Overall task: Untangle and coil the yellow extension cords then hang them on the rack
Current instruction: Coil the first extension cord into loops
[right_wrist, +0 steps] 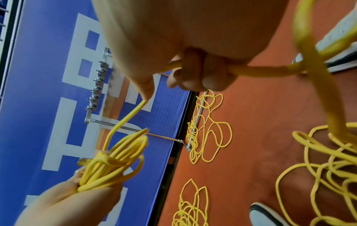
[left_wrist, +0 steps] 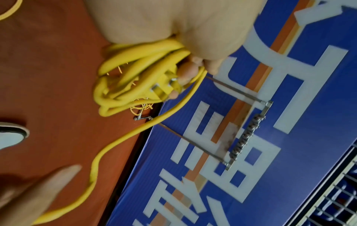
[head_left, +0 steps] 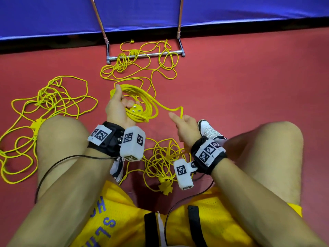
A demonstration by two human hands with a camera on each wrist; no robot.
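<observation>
With left hand clamped round the yellow coil above the floor and right hand pinching the free cord, feed each loop evenly, shaking out twists before tangles rise.

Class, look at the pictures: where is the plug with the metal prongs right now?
In the head view, the plug sits centre frame, held in the left hand against the coiled cord.

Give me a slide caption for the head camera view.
Left hand holds a cord coil while right hand feeds in cord; tangles remain on the floor.
</observation>
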